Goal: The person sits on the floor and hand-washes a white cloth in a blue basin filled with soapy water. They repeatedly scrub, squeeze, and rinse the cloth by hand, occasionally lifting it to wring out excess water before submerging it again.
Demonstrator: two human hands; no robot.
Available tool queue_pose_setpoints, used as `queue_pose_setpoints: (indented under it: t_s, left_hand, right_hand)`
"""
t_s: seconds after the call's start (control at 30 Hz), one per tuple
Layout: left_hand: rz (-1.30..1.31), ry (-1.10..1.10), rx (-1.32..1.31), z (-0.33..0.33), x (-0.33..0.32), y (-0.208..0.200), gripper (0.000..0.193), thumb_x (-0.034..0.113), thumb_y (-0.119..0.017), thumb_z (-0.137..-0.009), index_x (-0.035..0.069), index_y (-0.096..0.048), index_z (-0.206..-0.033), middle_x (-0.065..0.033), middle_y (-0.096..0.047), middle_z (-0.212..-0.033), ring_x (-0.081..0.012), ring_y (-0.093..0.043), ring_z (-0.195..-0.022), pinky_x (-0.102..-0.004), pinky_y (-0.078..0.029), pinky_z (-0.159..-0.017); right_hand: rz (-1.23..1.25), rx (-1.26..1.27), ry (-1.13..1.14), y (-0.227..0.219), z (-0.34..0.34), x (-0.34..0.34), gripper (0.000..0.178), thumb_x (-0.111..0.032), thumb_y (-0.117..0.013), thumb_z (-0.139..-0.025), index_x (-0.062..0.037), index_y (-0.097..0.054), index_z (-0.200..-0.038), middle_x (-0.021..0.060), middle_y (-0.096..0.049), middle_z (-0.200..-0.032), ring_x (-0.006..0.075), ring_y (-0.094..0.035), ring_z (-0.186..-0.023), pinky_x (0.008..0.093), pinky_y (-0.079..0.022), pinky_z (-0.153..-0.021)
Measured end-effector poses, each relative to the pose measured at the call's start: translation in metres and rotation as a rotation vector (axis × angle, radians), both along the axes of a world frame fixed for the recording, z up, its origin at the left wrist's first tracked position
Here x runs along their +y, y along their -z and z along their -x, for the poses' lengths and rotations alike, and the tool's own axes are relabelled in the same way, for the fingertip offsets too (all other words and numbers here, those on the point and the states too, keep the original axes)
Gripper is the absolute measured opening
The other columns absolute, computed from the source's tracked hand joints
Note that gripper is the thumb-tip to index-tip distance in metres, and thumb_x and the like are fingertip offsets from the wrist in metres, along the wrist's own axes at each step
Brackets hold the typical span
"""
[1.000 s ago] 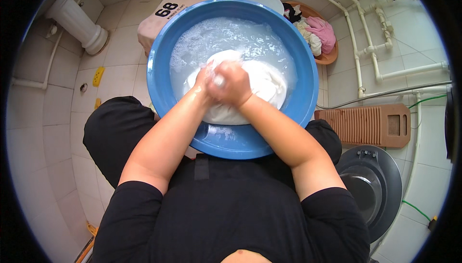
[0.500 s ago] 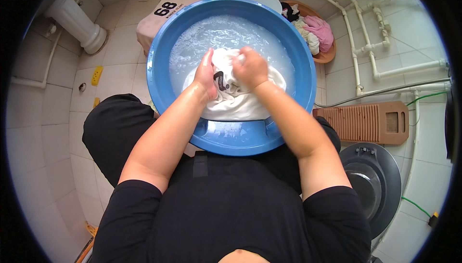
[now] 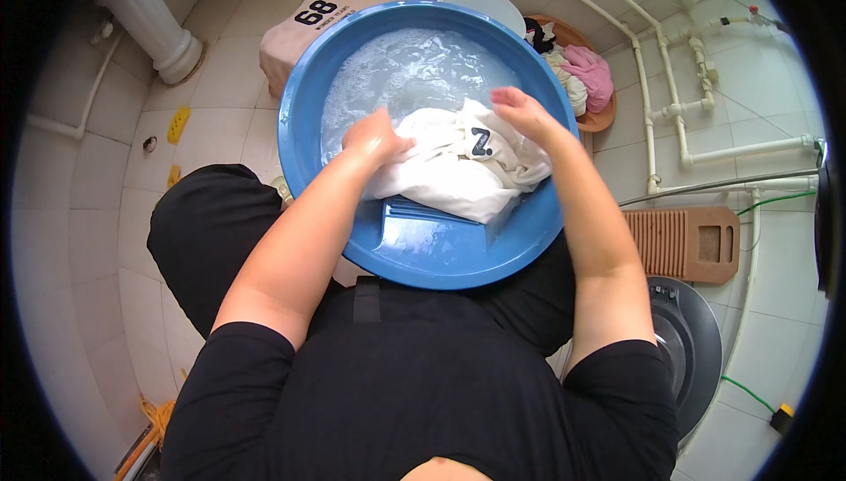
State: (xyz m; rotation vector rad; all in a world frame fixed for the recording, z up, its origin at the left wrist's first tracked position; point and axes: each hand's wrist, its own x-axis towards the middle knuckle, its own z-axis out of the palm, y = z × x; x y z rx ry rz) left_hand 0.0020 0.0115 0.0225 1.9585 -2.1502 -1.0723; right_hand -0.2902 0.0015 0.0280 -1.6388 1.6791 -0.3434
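A wet white garment (image 3: 441, 186) with a dark printed mark is bunched in the near half of a large blue basin (image 3: 421, 271), partly over the basin's ribbed slope. Foamy, cloudy water (image 3: 414, 62) fills the far half. My left hand (image 3: 374, 137) is closed at the garment's left edge, its thumb against the cloth; its fingertips are partly hidden. Just above the garment's right side, my right hand (image 3: 524, 115) is raised with fingers stretched out, holding nothing.
Beyond the basin are a cloth-covered block (image 3: 304, 27), a pale round basin (image 3: 485, 5) and a brown tub (image 3: 602, 118) of clothes. At right lie a brown washboard (image 3: 679, 243) and a dark grey basin (image 3: 701, 340). White pipes (image 3: 648, 111) run along the wall.
My right hand has let go of the garment and moved right, opening. My left hand has shifted slightly left. The garment is spread farther right, and its dark mark has moved right.
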Motion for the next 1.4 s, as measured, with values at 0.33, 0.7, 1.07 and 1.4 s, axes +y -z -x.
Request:
queue_pose_setpoints:
  t_s: [0.33, 0.7, 1.07, 1.4]
  left_hand:
    - [-0.28, -0.154, 0.839, 0.003, 0.0, -0.008, 0.042, 0.031, -0.069, -0.069, 0.002, -0.059, -0.097, -0.0132, -0.061, -0.096, -0.0233, -0.06, -0.09, -0.032, -0.047, -0.079]
    - [-0.789, -0.688, 1.831, 0.019, 0.018, 0.014, 0.034, 0.035, -0.052, -0.086, 0.007, -0.053, -0.104, -0.0111, -0.059, -0.097, -0.0209, -0.056, -0.091, -0.0335, -0.046, -0.082]
    - [-0.667, -0.777, 1.456, 0.022, 0.012, 0.008, 0.039, 0.049, -0.042, -0.088, 0.013, -0.057, -0.091, -0.0051, -0.059, -0.085, -0.0196, -0.057, -0.078, -0.0334, -0.048, -0.074]
    - [-0.804, -0.971, 1.783, 0.018, 0.004, 0.0, 0.036, 0.027, -0.037, -0.09, 0.001, -0.047, -0.112, -0.0164, -0.055, -0.108, -0.0313, -0.058, -0.088, -0.046, -0.049, -0.08]
  right_hand:
    - [-0.075, 0.259, 0.202, 0.049, -0.045, 0.008, 0.046, -0.045, -0.061, -0.074, -0.0019, -0.064, -0.091, 0.0136, -0.058, -0.107, 0.0276, -0.057, -0.096, 0.0345, -0.045, -0.081]
    - [0.97, -0.163, -0.161, -0.044, -0.201, 0.077, 0.017, -0.016, -0.065, -0.067, -0.0061, -0.052, -0.071, 0.0106, -0.058, -0.08, 0.0305, -0.058, -0.071, 0.0367, -0.047, -0.066]
    - [0.779, -0.086, -0.17, -0.034, -0.21, 0.083, 0.022, -0.024, -0.057, -0.076, -0.0077, -0.056, -0.062, 0.0134, -0.058, -0.061, 0.0332, -0.058, -0.058, 0.0405, -0.046, -0.055]
    - [0.172, -0.408, 0.254, 0.041, -0.079, -0.006, 0.044, -0.047, -0.049, -0.085, -0.0047, -0.061, -0.093, 0.0157, -0.062, -0.092, 0.031, -0.058, -0.085, 0.0384, -0.044, -0.075]
